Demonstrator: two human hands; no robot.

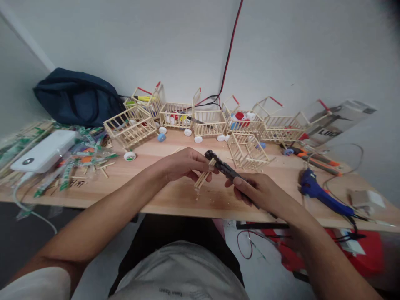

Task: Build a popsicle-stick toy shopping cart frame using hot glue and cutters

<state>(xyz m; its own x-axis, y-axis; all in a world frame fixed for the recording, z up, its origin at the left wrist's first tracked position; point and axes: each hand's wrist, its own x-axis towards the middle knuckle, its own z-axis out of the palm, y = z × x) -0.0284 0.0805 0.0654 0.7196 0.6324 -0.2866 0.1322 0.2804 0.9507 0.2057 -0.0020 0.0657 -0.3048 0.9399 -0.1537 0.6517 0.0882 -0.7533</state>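
Over the middle of the table, my left hand point(187, 164) is closed, pinching several thin wooden sticks point(203, 178) that slant down from its fingertips. My right hand point(254, 187) is wrapped around the handles of black pliers point(229, 171). The head of the pliers lies at the upper ends of the sticks, beside my left fingertips. Whether the jaws bite on the wood I cannot tell. Just behind the pliers, a small wooden stick frame point(248, 152) rests on the tabletop.
Several miniature stick carts point(209, 123) with bottle-cap wheels line the wall. At left are a blue bag point(79, 98), a white power bank point(45, 152) and plastic wrappers point(84, 160). A blue glue gun point(325, 193) and orange-handled pliers point(321, 160) lie at right on the wooden table point(168, 191).
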